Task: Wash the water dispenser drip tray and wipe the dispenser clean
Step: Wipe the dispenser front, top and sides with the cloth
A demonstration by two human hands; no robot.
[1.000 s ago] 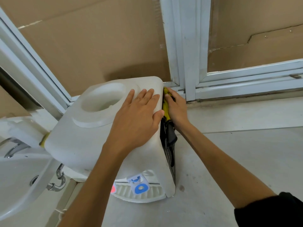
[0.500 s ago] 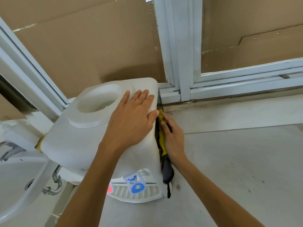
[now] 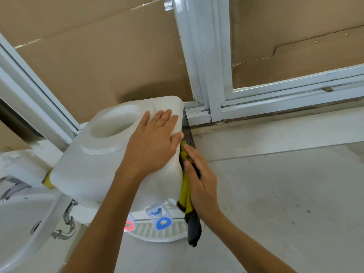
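Observation:
A white water dispenser (image 3: 92, 174) stands on the counter, with a round bottle well on top and red and blue taps (image 3: 160, 218) at its front. Below the taps sits its ribbed white drip tray (image 3: 149, 232). My left hand (image 3: 153, 146) lies flat on the dispenser's top, fingers spread. Pressed against the dispenser's dark right side is a yellow and black cloth (image 3: 187, 196), held there by my right hand (image 3: 201, 180). The cloth's dark end hangs down past the tray.
A white washbasin (image 3: 17, 223) with a chrome tap and drain pipe sits at the left. A pale stone counter (image 3: 275, 194) stretches to the right. Behind it are white window frames (image 3: 208, 66) backed with brown cardboard. A yellow object (image 3: 48, 180) shows behind the dispenser's left edge.
My right hand has slid the cloth from the rear of the dispenser's right side forward and down along it. My left hand has stayed flat on top.

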